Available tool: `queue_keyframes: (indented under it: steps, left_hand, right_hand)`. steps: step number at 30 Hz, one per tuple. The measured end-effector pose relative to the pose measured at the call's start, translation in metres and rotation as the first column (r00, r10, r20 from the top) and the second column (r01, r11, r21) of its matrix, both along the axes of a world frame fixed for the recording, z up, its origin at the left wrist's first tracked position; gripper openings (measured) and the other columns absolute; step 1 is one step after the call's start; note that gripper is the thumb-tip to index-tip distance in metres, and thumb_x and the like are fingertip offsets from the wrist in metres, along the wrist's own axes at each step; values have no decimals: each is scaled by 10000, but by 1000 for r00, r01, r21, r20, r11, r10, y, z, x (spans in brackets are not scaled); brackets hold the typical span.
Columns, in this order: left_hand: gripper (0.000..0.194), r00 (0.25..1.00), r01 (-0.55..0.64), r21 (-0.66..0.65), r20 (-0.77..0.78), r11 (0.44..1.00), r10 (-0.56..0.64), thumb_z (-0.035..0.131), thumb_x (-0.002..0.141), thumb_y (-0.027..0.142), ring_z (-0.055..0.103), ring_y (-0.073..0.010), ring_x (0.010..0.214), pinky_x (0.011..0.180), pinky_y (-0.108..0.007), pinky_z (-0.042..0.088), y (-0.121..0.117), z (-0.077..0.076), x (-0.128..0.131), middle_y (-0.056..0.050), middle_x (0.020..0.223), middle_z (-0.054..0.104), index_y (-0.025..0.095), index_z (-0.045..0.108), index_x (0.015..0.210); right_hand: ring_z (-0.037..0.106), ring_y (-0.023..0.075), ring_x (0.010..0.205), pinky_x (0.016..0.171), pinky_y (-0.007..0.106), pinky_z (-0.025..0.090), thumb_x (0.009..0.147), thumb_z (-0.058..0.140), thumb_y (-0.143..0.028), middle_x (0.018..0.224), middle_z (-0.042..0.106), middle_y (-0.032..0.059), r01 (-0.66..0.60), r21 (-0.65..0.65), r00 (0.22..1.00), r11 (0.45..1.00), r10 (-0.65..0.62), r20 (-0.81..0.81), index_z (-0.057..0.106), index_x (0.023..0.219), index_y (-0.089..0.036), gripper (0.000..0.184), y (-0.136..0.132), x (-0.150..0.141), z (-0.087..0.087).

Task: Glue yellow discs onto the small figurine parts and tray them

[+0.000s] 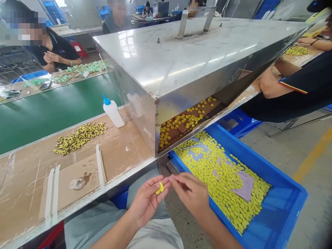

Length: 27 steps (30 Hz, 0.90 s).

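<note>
My left hand is palm up above my lap, its thumb pressed on a couple of small yellow discs lying against the fingers. My right hand meets the left fingertips with thumb and index finger pinched together; whatever is in that pinch, if anything, is too small to see. Close by on the right, a blue bin holds many more yellow discs, some on a purple paper sheet. On the bench to the left lies a pile of small yellow-and-black pieces.
A metal hood covers part of the bench, with loose yellow discs beneath it. A white bottle with a blue tip stands beside it. Taped cardboard carries a small clear dish. Co-workers sit across the green belt and at the right.
</note>
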State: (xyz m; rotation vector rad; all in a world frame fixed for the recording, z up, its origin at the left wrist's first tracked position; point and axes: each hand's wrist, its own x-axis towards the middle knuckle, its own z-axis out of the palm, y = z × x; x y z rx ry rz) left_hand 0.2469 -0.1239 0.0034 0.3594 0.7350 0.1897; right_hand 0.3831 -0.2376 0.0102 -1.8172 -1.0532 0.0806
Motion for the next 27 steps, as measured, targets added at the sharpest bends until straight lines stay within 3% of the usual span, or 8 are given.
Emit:
queue_keyframes:
  steps: [3, 5, 8, 12, 17, 19, 22, 27]
  left_hand:
    - [272, 997, -15, 17, -80, 1000, 16, 719, 815, 73, 692, -260, 1083, 933, -325, 557, 4, -2, -13, -192, 1210, 698, 69, 664, 1081]
    - [288, 992, -22, 30, -123, 999, 26, 727, 804, 65, 702, -252, 1053, 916, -324, 565, 6, -5, -23, -194, 1200, 698, 66, 661, 1083]
    - [277, 987, -22, 18, -162, 1000, 25, 733, 795, 74, 727, -200, 887, 794, -291, 591, 7, -14, -38, -163, 1054, 734, 67, 669, 1064]
    - [219, 990, -17, -4, -140, 1000, 16, 742, 766, 111, 576, -75, 504, 414, -162, 421, 7, -31, -53, -57, 757, 698, 73, 698, 977]
    - [241, 988, -32, 5, -150, 999, 32, 792, 697, 156, 571, -86, 486, 422, -174, 393, 10, -47, -58, -44, 717, 687, 86, 715, 915]
    - [243, 988, -33, 2, -152, 999, 33, 798, 685, 159, 596, -97, 508, 459, -182, 411, 12, -47, -57, -47, 716, 690, 89, 714, 902]
    - [218, 989, -15, -18, -145, 1000, 12, 790, 697, 165, 623, -102, 541, 519, -192, 436, 12, -40, -56, -46, 728, 690, 102, 709, 889]
    - [178, 995, -54, -7, -90, 998, 53, 740, 735, 181, 618, -104, 575, 542, -204, 428, 14, -23, -58, -60, 774, 669, 98, 714, 890]
  right_hand:
    - [655, 155, 688, 688, 271, 525, 939, 577, -370, 891, 743, 44, 145, -254, 986, 956, -116, 124, 754, 992, -233, 230, 30, 48, 7]
    - [680, 193, 820, 745, 277, 515, 923, 595, -362, 946, 745, 61, 139, -334, 985, 932, -95, 145, 761, 1007, -222, 233, 60, 83, 10]
    - [691, 197, 844, 729, 263, 508, 922, 592, -360, 1005, 746, 59, 105, -439, 987, 892, -41, 152, 750, 1057, -245, 237, 107, 124, 9]
    - [681, 218, 921, 813, 333, 529, 925, 605, -438, 990, 728, 87, 78, -565, 988, 822, 12, 154, 717, 1057, -198, 295, 151, 146, 4]
    - [658, 196, 960, 862, 415, 552, 949, 597, -402, 1096, 669, 68, 77, -642, 988, 762, 26, 149, 640, 1096, -159, 287, 169, 151, -3]
    - [658, 193, 952, 844, 401, 561, 949, 603, -383, 1100, 665, 69, 82, -627, 987, 775, 22, 156, 637, 1097, -158, 272, 171, 152, -3]
    - [665, 187, 940, 838, 388, 562, 951, 600, -389, 1101, 671, 73, 78, -528, 982, 846, 27, 187, 637, 1110, -156, 285, 170, 153, 4]
    - [705, 205, 782, 734, 322, 558, 920, 607, -438, 858, 745, 107, 20, -209, 970, 978, 32, 241, 742, 895, -145, 324, 143, 136, 15]
